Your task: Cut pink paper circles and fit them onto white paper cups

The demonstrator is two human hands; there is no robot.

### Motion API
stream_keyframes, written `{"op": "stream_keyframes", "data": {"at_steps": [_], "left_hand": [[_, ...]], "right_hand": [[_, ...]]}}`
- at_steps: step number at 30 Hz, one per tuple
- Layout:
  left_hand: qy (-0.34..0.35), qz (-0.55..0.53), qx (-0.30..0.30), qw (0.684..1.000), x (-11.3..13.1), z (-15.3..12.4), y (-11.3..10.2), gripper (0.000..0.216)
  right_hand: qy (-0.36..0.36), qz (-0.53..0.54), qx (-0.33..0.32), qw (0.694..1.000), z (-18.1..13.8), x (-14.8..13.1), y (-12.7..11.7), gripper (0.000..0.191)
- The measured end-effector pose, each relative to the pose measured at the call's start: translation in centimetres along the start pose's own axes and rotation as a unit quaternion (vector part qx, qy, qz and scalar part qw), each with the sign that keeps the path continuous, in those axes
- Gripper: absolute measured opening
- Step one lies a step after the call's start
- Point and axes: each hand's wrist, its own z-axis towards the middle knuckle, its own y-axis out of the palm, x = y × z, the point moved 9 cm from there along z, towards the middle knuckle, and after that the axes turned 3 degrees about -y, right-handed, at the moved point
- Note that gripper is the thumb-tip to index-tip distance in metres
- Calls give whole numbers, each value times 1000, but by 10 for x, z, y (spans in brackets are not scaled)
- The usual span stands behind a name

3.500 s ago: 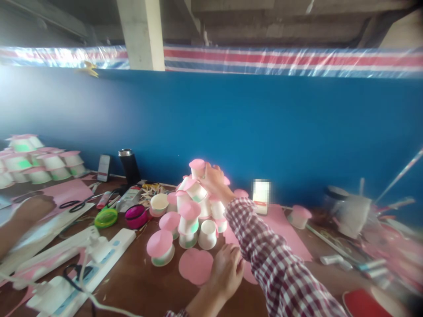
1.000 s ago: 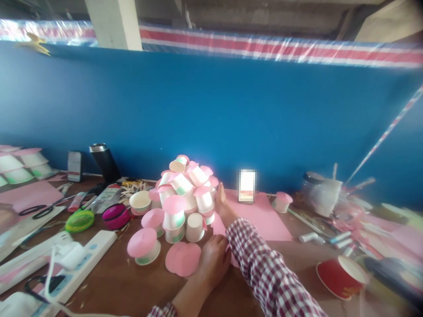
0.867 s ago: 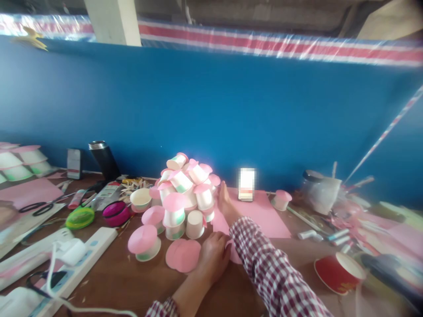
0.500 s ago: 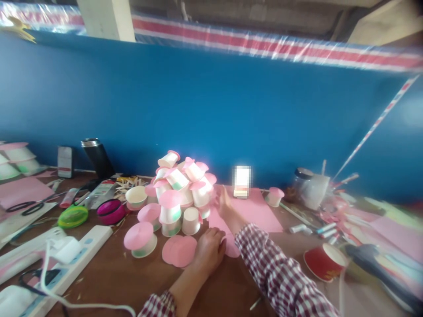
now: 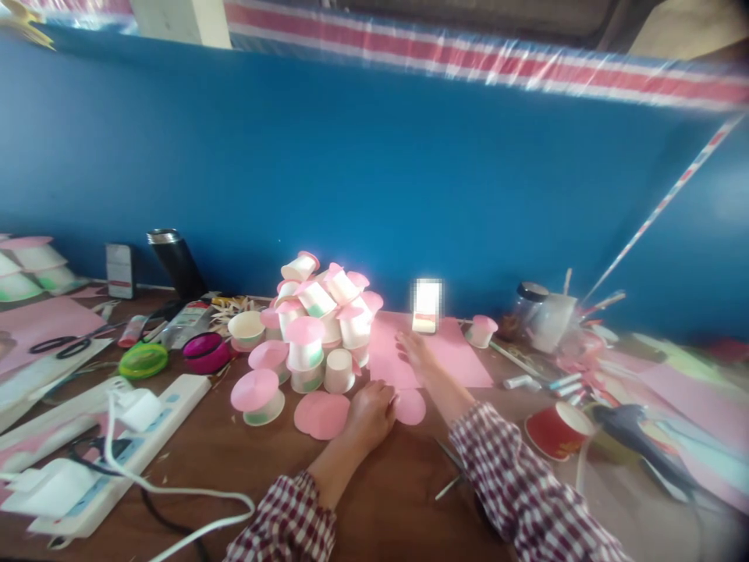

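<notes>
A heap of small white paper cups with pink paper discs (image 5: 319,320) stands on the brown table (image 5: 246,476). My left hand (image 5: 370,414) rests on the table with its fingers curled, next to flat pink paper circles (image 5: 321,414). My right hand (image 5: 413,351) lies stretched out on a pink paper sheet (image 5: 433,355), just right of the heap and apart from it. Another pink circle (image 5: 409,407) lies between my hands.
A white power strip with cable (image 5: 117,445), green and magenta tape rolls (image 5: 169,356), scissors (image 5: 58,345) and a black flask (image 5: 175,261) lie left. A red paper cup (image 5: 555,429), a glue gun (image 5: 637,437) and jars sit right. A blue wall runs behind.
My right hand came down from the top of the cup heap and moved right onto the pink sheet. The top cups now lie tilted. The view turned right.
</notes>
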Motion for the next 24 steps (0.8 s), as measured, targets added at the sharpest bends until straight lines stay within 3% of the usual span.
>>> {"op": "stream_keyframes", "data": {"at_steps": [5,10,14,17,20,24], "left_hand": [[1,-1,9,1000,1,0,-5,19],[10,0,13,1000,16,-14,-15,18],[19,10,6,1000,30,-38,-31,18],[-51,42,78,995,12,-51,-61,20],[-165,94,176,966,-23,-58,-94,21],[-220,123,171,953,-50,-52,-102,36]], "right_hand": [[35,22,-46,998,-37,-5,-8,36],[-1,-3,-104,995,-68,-22,1,27],[-34,-48,-125,990,-73,-31,15,23],[-49,-91,-117,988,-67,-35,30,22],[-49,-137,-94,985,-58,-40,47,22],[-37,-191,-55,979,-45,-46,63,21]]}}
